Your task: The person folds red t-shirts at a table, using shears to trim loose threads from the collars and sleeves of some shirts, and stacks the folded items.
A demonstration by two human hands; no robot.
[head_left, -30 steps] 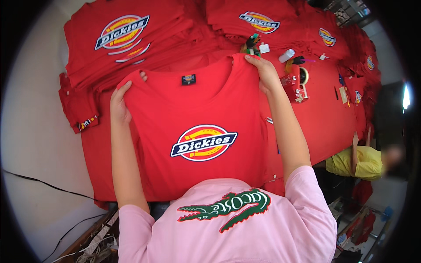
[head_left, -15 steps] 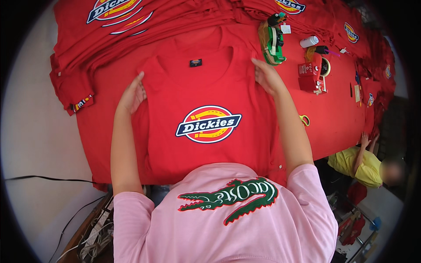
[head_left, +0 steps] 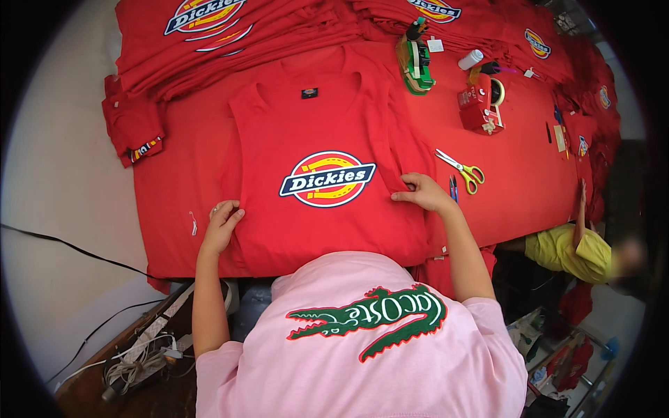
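A red T-shirt (head_left: 317, 233) lies in front of me, its sides folded in, with a yellow, red and dark blue printed emblem on the chest and a small dark neck label. At its left edge my left hand (head_left: 223, 223) is closed, thumb and fingers pinching the cloth. My right hand (head_left: 426, 194) grips the shirt's right edge beside the emblem, fingers curled in toward the thumb. Both hands are at the shirt's lower half. Just right of my right hand lie yellow-handled scissors (head_left: 465, 172) and small dark blue snips (head_left: 454, 188).
Red shirts are stacked (head_left: 265, 52) along the far side. A green tape dispenser (head_left: 417, 66), a red tape dispenser (head_left: 479, 111) and a white bottle (head_left: 471, 60) stand at far right. A folded red garment (head_left: 132, 122) lies left. A person in yellow (head_left: 568, 252) works at right.
Both hands have come down from the shirt's shoulders to its lower sides and closed on the edges. The right side of the shirt lies folded further in. The scissors are now fully uncovered.
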